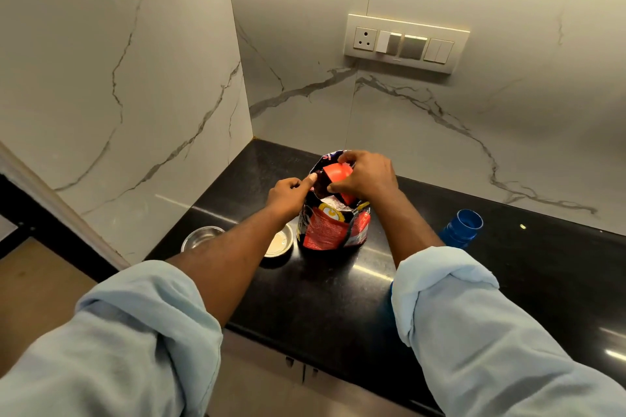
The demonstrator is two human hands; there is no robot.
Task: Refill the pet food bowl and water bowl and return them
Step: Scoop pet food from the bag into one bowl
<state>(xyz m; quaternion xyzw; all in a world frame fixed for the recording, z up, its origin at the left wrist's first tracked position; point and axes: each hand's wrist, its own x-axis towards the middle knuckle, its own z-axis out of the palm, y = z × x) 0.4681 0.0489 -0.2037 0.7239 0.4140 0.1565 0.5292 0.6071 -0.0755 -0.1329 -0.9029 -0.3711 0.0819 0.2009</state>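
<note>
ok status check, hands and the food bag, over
Both busy: left hand pinches food bag rim, right hand holds red scoop at bag mouth. Two steel bowls sit left of bag, left forearm crossing over them.

Wears a light-blue soft cloth shirt (528, 366), loose and wrinkly. Has the left sleeve (145, 311) rolled up in a fat fold near the elbow. Has the right sleeve (440, 281) rolled up too, with a paler inside showing. Shows a bare left hand (287, 192) and a bare right hand (369, 176).
</note>
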